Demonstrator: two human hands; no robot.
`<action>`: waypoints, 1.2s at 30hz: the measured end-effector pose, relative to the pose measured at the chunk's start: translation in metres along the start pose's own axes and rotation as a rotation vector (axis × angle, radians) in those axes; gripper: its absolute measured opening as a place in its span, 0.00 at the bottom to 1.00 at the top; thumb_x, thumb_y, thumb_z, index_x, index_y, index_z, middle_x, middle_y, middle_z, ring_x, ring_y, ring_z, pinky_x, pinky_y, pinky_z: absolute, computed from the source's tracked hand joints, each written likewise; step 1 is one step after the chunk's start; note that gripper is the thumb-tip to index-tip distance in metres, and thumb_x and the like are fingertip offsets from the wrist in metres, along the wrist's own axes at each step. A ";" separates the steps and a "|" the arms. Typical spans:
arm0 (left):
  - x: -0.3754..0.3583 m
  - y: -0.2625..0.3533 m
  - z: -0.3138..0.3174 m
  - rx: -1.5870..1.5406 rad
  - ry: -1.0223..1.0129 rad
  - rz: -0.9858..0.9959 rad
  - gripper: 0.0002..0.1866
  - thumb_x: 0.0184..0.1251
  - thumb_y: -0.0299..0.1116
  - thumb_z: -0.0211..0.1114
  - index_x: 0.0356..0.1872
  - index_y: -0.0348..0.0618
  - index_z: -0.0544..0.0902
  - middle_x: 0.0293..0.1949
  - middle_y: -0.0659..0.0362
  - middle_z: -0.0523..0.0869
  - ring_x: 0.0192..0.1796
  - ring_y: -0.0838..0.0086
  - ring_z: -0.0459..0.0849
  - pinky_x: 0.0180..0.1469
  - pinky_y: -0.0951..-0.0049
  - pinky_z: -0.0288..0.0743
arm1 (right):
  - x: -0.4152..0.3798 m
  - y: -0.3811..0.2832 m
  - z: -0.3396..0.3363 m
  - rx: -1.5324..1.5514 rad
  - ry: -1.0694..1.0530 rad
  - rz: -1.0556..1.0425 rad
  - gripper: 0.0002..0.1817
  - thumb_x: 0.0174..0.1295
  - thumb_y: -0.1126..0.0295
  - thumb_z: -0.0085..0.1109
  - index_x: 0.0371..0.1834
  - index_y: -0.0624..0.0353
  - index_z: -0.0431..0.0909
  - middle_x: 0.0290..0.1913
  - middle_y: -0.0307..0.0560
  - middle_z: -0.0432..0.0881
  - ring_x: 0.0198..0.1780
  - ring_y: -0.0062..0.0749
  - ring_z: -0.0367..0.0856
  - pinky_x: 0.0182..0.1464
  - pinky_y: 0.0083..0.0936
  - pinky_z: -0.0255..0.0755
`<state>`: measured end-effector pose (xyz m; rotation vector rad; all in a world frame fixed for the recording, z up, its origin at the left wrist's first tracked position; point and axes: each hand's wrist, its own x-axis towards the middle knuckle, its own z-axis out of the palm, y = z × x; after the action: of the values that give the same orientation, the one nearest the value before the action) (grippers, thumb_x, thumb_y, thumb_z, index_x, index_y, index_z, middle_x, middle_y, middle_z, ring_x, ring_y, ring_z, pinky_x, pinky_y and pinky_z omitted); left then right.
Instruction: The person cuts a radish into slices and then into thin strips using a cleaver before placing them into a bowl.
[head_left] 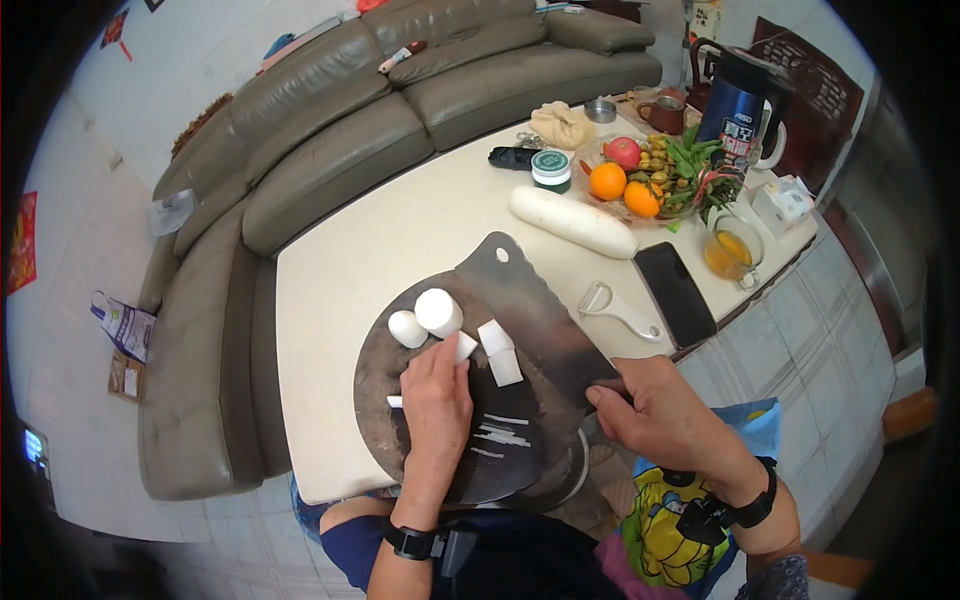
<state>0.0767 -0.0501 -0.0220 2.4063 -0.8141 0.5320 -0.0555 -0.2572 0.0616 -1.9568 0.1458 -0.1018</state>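
My right hand [655, 405] grips a cleaver [545, 315], whose broad blade lies over the right side of the round dark cutting board [378, 425]. On the board, my left hand [437, 392] has its fingertips closed on a white radish piece [466, 347]. Two thick radish chunks [438, 312] stand just beyond those fingers. Between the hand and the blade lie two flat radish slices [505, 366]. Several thin radish strips [500, 435] rest on the near part of the board. Part of the held piece is hidden by my fingers.
Beyond the blade lie a whole white radish [573, 222], a peeler [622, 313] and a black phone [677, 295]. A glass cup [731, 250], a fruit plate [590, 155], a green-lidded jar [551, 172] and a blue thermos [732, 110] stand farther back. A grey sofa [330, 150] borders the table.
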 end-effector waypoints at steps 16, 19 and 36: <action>-0.015 0.026 -0.046 -0.370 -0.008 -0.221 0.17 0.60 0.20 0.64 0.52 0.38 0.80 0.48 0.51 0.81 0.52 0.59 0.78 0.55 0.62 0.71 | 0.000 -0.009 -0.009 0.100 -0.128 0.016 0.12 0.63 0.70 0.53 0.24 0.68 0.72 0.18 0.54 0.75 0.20 0.41 0.75 0.25 0.33 0.66; -0.016 0.032 -0.055 -0.962 -0.148 -0.665 0.16 0.74 0.31 0.54 0.57 0.34 0.75 0.57 0.48 0.77 0.58 0.62 0.76 0.62 0.61 0.69 | 0.002 -0.019 -0.011 0.336 -0.308 0.190 0.13 0.65 0.70 0.52 0.23 0.65 0.73 0.17 0.42 0.75 0.17 0.24 0.72 0.21 0.24 0.65; -0.031 0.016 -0.065 -1.962 -0.293 -1.079 0.18 0.76 0.36 0.49 0.58 0.33 0.72 0.49 0.50 0.82 0.52 0.64 0.81 0.57 0.63 0.76 | 0.003 -0.016 0.012 0.265 -0.300 0.223 0.13 0.64 0.69 0.51 0.23 0.64 0.74 0.16 0.44 0.76 0.15 0.28 0.74 0.20 0.26 0.67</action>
<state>0.0306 -0.0081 0.0185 0.6772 0.1460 -0.7833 -0.0502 -0.2406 0.0714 -1.6579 0.1432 0.3042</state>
